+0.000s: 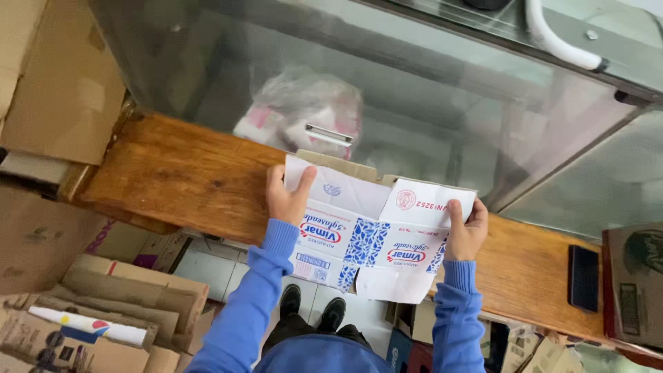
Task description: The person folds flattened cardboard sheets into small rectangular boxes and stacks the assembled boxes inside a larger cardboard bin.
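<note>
Between left hand point(286, 197) and right hand point(465, 231), flattened carton point(369, 235).

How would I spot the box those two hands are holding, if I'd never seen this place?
Find the long wooden shelf along the glass case. At its middle, the left hand and right hand grip a flattened carton. It is the only white one, printed with blue patterns and red lettering; the cartons on the floor are plain brown.
</note>
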